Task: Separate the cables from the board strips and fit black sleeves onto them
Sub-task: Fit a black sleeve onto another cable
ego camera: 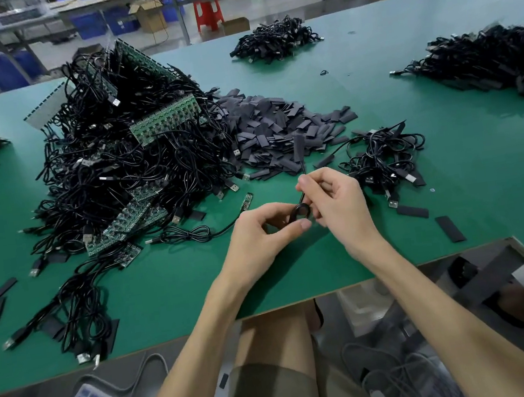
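Cable coil [301,210] between the fingers [301,225]

On the green counter [166,294], the tangled heap of black cables and green board strips [122,156] lies left; the pile of flat black sleeves [277,123] sits just right of it (touching its edge), with a smaller black cable bundle [382,159] further right.

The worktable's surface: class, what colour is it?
The worktable surface is plain green, best seen in the head view.
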The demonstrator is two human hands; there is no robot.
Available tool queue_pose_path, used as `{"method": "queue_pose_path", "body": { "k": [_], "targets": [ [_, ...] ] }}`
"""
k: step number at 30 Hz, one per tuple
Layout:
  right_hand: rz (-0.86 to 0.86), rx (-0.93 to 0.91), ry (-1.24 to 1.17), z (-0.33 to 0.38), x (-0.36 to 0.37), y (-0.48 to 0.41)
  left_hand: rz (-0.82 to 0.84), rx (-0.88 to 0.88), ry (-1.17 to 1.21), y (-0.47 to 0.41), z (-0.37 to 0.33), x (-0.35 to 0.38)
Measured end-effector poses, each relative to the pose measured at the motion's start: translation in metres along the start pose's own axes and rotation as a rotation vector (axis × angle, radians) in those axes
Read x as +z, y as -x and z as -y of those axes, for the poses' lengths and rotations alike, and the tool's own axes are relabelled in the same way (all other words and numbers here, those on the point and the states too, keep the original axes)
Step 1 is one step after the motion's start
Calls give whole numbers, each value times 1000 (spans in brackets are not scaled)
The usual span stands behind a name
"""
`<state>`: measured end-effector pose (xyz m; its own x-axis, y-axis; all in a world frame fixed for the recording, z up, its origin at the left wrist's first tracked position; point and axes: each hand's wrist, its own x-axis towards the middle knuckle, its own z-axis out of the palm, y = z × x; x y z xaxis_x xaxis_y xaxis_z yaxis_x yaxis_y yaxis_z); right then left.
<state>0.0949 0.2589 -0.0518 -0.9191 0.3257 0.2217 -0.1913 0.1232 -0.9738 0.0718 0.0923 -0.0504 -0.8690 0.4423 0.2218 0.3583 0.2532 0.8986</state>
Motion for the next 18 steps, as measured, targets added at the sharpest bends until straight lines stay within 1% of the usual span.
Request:
{"method": "queue_pose_path", "body": {
  "k": [2,4,7,9,11,13,16,18],
  "targets": [
    [0,22,-63,0,0,0,-34,-2,44,-1,-3,0],
    [-11,39,-73,0,0,-1,-104,-27,147,-6,-9,0],
    [1,56,76,-3,2,-3,-145,-2,158,-28,-31,5],
    [86,49,185,-3,5,-3,-124,-23,183,-50,-49,16],
    [157,64,211,0,9,0,-82,-52,165,-72,-66,31],
    [163,106,211,0,9,-1,-6,-68,164,-92,-83,46],
    [176,178,297,-1,8,-6,85,-115,136,-109,-97,62],
    [182,174,306,-1,8,-5,128,-127,95,-105,-98,63]
  ]
}}
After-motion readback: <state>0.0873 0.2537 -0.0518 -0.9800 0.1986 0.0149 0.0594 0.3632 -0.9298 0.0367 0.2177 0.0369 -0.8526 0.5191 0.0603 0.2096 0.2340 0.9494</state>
